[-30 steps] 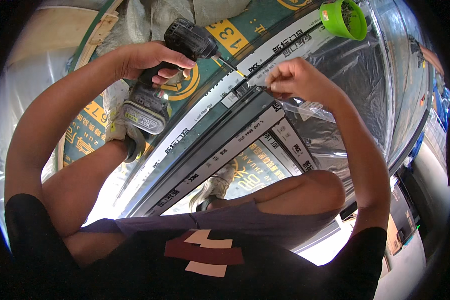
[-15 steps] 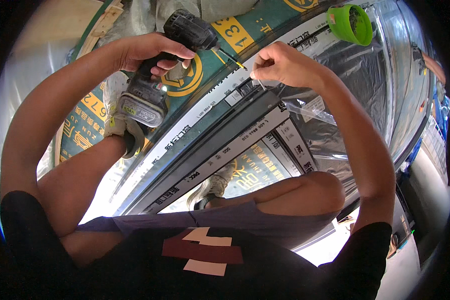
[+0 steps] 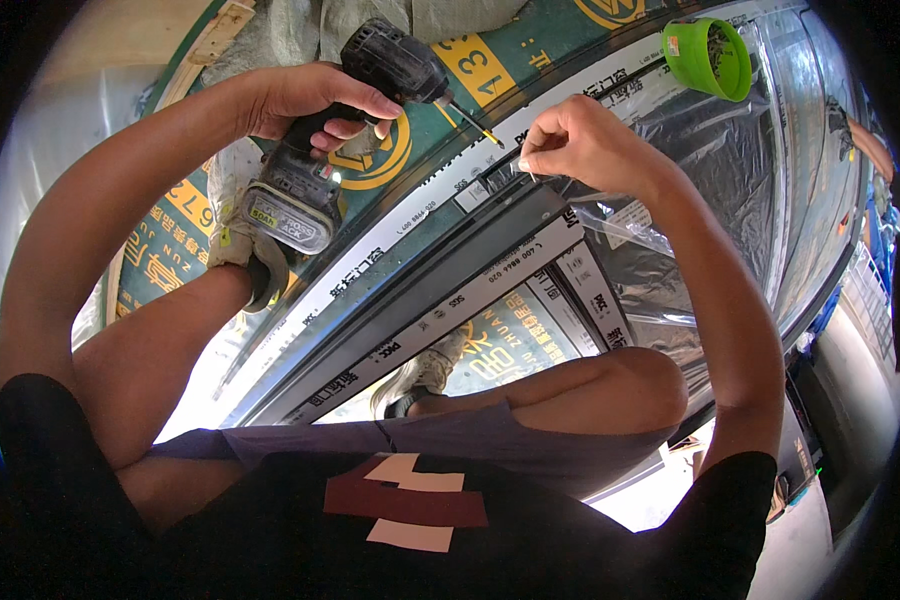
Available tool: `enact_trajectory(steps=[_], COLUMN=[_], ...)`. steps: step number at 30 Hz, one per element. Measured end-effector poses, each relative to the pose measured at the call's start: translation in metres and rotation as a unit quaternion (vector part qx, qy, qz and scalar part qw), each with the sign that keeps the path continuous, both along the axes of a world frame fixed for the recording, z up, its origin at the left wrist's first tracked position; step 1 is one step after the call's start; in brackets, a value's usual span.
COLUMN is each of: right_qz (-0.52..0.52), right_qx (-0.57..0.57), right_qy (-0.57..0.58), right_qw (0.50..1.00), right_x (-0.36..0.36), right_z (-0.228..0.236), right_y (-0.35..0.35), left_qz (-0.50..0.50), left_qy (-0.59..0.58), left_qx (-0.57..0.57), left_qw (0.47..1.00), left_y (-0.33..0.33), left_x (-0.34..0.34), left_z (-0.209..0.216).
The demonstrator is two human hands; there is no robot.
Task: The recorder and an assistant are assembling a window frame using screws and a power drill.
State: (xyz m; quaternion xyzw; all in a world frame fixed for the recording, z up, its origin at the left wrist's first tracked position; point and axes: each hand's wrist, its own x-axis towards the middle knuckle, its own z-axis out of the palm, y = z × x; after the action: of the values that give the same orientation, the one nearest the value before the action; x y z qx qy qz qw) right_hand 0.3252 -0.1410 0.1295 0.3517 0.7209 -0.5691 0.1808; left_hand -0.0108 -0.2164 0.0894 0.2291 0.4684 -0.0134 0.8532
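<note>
Black cordless drill [image 3: 345,130], 1 only, w/ grey battery block at the base and a thin yellow-tipped bit, is held above the dark aluminium frame rail w/ white protective tape [image 3: 420,270]. Left hand [image 3: 305,100] has its grip clenched round the drill handle. Right hand [image 3: 580,145] pinches smth small at the rail, too tiny to tell. 1 green plastic cup [image 3: 710,58] sits further along, holding small dark bits. 2 hands, 1 rail.

White printed label strips [image 3: 450,318] along the dark frame, small label [image 3: 674,45] on the green cup [image 3: 710,58].
</note>
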Motion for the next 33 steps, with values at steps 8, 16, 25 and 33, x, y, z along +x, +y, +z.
enact_trajectory(steps=[8,16,25,33], right_qz=[-0.014,-0.043,-0.022,-0.016], right_qx=[-0.014,-0.043,-0.043,-0.049], right_qy=[0.003,0.032,0.027,0.038], right_qw=[1.0,0.998,0.998,0.998], right_x=[0.004,0.006,0.002,0.0], right_z=[-0.001,-0.004,-0.004,-0.009], right_y=[-0.001,-0.002,0.003,0.002], left_qz=[-0.01,-0.005,-0.008,0.003], left_qy=[-0.014,-0.013,-0.023,-0.023], left_qx=[0.01,0.027,0.01,0.004], left_qw=[1.0,1.0,1.0,1.0], left_y=[0.005,0.01,0.008,0.008], left_x=[0.008,0.005,0.002,0.0], left_z=[0.008,0.007,0.004,0.003])
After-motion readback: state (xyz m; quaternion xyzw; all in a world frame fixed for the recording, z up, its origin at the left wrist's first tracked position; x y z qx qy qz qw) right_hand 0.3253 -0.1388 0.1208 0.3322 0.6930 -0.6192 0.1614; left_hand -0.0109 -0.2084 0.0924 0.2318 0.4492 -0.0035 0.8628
